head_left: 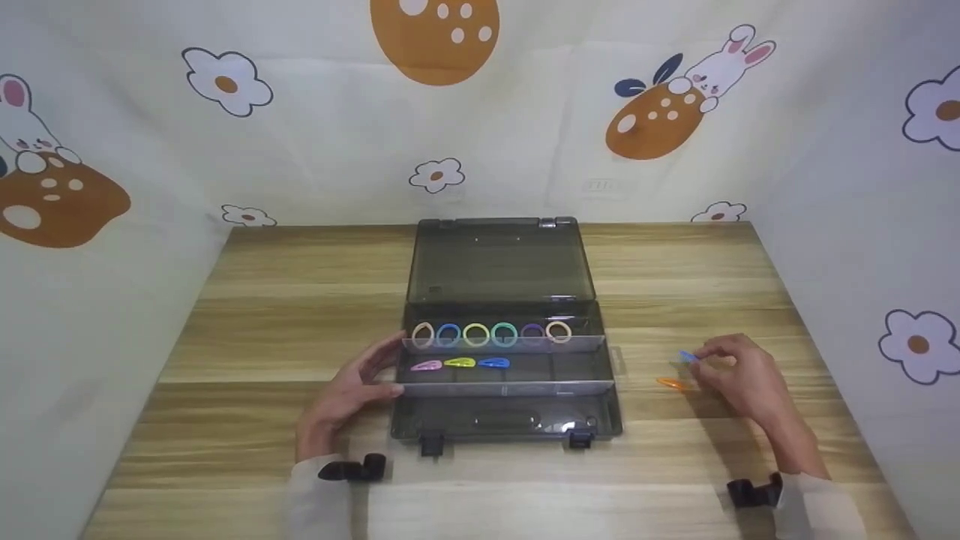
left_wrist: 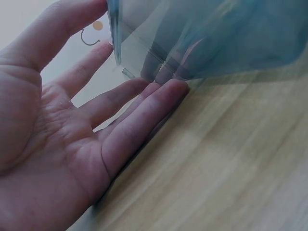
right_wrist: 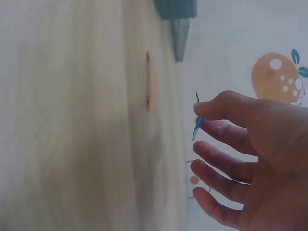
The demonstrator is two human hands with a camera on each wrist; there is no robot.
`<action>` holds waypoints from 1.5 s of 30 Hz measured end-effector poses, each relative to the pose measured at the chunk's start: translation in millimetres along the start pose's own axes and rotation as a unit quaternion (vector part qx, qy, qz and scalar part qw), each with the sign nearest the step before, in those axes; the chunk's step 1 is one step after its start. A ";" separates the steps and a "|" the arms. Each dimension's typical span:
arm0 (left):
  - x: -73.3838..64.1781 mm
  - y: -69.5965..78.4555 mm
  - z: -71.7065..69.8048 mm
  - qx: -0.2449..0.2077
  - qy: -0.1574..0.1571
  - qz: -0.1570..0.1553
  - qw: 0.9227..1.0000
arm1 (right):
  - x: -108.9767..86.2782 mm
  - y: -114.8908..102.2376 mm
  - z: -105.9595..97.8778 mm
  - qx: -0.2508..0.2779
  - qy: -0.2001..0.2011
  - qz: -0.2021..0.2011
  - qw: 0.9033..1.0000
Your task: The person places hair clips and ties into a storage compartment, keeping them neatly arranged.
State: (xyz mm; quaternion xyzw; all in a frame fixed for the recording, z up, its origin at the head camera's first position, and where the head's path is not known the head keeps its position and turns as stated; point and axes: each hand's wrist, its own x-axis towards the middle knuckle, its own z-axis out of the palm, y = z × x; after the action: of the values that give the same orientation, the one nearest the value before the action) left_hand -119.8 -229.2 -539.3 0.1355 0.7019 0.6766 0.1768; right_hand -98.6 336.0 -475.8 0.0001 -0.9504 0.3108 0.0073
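A dark see-through plastic box lies with its lid raised at the back. Its back compartment has a row of coloured hair ties; the middle one has a pink hair clip, a yellow hair clip and a darker blue hair clip. My left hand rests against the box's left side, fingers extended and touching the wall. Right of the box, my right hand pinches a light blue hair clip between thumb and forefinger, above the table. An orange hair clip lies close by.
The wooden table meets a patterned cloth backdrop at the back and both sides. Two black latches jut from the box's front edge. Black bands sit on both wrists.
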 end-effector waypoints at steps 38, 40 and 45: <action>0.6 3.0 0.0 0.024 0.002 -0.011 1.000 | 35.9 -143.2 65.3 0.077 -0.068 -0.182 0.978; 0.3 3.2 0.0 0.023 0.001 -0.009 1.000 | 38.2 -146.8 71.4 0.074 -0.074 -0.188 0.977; 0.0 2.4 0.1 0.012 -0.003 0.004 1.000 | 42.6 -152.0 88.8 0.050 -0.073 -0.217 0.972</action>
State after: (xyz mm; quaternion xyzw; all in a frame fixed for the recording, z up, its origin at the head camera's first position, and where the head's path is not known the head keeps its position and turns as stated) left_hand -119.8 -229.0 -536.8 0.1427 0.7090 0.6683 0.1742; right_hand -141.7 161.1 -457.0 0.2298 -0.9089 0.3479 0.0052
